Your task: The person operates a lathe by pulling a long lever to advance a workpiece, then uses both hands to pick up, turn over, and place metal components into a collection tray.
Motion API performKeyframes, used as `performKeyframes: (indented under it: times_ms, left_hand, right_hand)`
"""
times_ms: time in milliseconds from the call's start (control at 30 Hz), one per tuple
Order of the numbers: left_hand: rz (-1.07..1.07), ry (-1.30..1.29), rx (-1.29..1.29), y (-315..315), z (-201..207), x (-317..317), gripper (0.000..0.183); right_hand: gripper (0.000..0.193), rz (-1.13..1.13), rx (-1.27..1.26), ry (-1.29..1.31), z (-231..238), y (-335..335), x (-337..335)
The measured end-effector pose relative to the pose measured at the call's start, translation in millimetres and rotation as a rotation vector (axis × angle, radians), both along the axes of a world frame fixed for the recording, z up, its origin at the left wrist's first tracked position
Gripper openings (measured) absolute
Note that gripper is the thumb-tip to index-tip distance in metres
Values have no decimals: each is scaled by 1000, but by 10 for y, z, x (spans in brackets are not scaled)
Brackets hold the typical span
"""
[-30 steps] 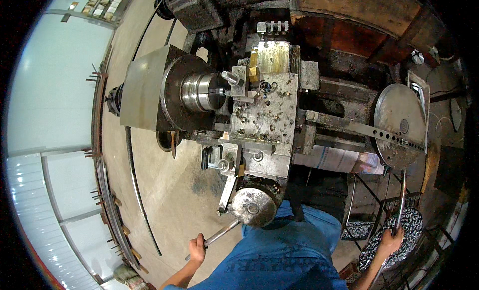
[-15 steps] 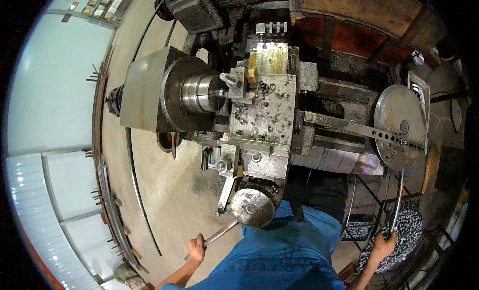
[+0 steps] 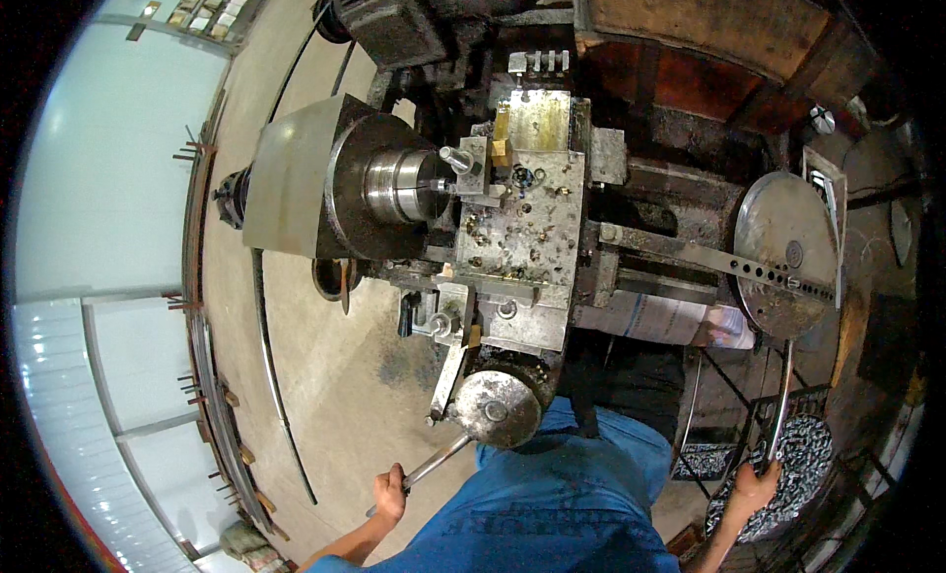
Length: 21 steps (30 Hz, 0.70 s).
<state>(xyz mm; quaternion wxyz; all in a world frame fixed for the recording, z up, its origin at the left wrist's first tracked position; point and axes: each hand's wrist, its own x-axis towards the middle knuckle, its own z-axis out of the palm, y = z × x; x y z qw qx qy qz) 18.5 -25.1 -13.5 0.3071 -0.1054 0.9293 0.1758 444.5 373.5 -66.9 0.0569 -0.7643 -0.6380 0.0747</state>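
My left hand (image 3: 390, 492) is closed round a metal lever (image 3: 437, 461) that runs up to a round steel disc (image 3: 498, 408) at the front of a lathe. On the right, my right hand (image 3: 757, 486) grips a long steel rod (image 3: 782, 401), which reaches up to a large round plate (image 3: 785, 248). A perforated flat bar (image 3: 690, 250) links that plate to the lathe's slide. The slide's top (image 3: 522, 223) is strewn with metal chips. At its left edge a tool block (image 3: 475, 166) stands beside the chuck (image 3: 394, 187), with a small bright workpiece between them.
A round container (image 3: 793, 465) of small shiny metal parts is beyond my right hand. Long bars (image 3: 222, 405) lie along the wall at left, and a dark rod (image 3: 268, 376) rests on the floor. A wooden cabinet (image 3: 700, 31) stands behind the lathe.
The view has shifted slightly, so the lathe sits a little lower and farther right. Both hands keep their hold on the levers, with no clear lever movement.
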Motion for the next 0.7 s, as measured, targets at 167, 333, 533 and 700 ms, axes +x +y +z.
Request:
performKeyframes:
  times_ms: [167,333,533,700]
  left_hand:
    - [-25,25,-57,-11,-33,-1,54]
    - [-9,31,-62,-150,-123,37,53]
    - [-25,50,-44,-138,-121,32,51]
    - [-4,45,12,-302,-226,33,50]
  right_hand:
    - [57,-29,-66,-80,43,55,-83]
    - [52,47,-52,-39,-1,44,14]
    - [51,31,7,-48,85,21,-134]
    - [50,-8,16,320,65,223,360]
